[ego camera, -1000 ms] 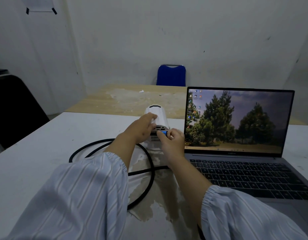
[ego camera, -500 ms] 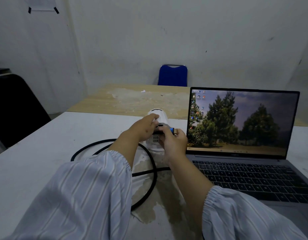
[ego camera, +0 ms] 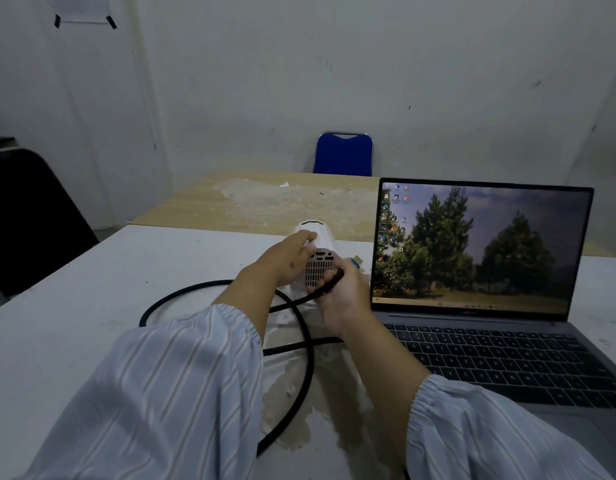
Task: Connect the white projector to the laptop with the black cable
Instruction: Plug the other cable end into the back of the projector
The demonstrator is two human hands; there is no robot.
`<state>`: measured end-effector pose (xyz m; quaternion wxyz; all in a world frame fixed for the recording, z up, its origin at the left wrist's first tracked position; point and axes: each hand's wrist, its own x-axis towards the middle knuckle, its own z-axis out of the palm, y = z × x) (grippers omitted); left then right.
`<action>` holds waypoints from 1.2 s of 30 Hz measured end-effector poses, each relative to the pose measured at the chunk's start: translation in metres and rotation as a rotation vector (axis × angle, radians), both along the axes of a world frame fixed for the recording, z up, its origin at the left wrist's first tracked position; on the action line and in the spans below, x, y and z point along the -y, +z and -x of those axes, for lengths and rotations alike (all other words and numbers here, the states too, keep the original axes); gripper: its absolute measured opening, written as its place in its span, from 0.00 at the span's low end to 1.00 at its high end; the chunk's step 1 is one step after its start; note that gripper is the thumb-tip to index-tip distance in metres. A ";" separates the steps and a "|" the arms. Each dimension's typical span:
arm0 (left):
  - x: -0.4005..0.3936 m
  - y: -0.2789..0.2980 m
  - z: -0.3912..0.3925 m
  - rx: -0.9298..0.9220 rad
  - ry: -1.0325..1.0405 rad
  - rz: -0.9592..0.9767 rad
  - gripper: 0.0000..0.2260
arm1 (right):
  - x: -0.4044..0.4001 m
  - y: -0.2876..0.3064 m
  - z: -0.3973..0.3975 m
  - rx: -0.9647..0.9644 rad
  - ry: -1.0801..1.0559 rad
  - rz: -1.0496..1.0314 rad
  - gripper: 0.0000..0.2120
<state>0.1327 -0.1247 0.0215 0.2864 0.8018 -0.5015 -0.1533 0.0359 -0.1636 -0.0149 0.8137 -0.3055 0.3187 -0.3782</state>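
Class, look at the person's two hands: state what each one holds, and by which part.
The left hand grips the white projector on its left side. The right hand holds the black cable just behind its plug, which points away, unplugged.

White table [ego camera: 74,306] carries projector [ego camera: 322,237], laptop [ego camera: 507,358], cable [ego camera: 304,358].

Both arms wear loose, pale blue-grey sleeves with thin, lighter vertical stripes running along their length. The left sleeve [ego camera: 168,393] billows wide and ends in a gathered, elasticated cuff with a small ruffled edge just below the elbow. The right sleeve [ego camera: 500,434] has the same striped fabric and the same puckered cuff. Beyond the cuffs the forearms are bare, and the left hand [ego camera: 285,259] and right hand [ego camera: 341,296] carry no rings or watch.
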 end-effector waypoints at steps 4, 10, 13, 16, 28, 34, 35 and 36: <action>0.000 0.000 0.001 -0.010 0.004 -0.005 0.19 | -0.008 0.005 -0.003 -0.015 0.006 0.075 0.07; -0.001 0.003 0.002 -0.086 0.000 -0.006 0.18 | -0.018 0.006 0.000 -0.006 0.118 0.155 0.06; -0.002 0.004 0.003 -0.096 -0.004 -0.007 0.18 | -0.017 0.006 0.002 -0.058 0.117 0.160 0.05; -0.004 0.005 0.003 -0.110 -0.012 0.009 0.18 | -0.015 0.008 0.002 -0.112 0.134 0.166 0.06; -0.009 0.004 0.006 -0.182 -0.018 0.075 0.18 | -0.008 0.014 -0.003 -0.253 0.134 0.096 0.06; -0.009 0.004 0.007 -0.194 -0.017 0.096 0.16 | 0.004 0.017 -0.006 -0.342 0.115 0.129 0.15; -0.009 0.003 0.008 -0.194 -0.017 0.097 0.16 | 0.005 0.017 -0.007 -0.369 0.102 0.151 0.16; -0.010 0.003 0.008 -0.191 -0.017 0.100 0.16 | 0.006 0.017 -0.008 -0.402 0.088 0.181 0.18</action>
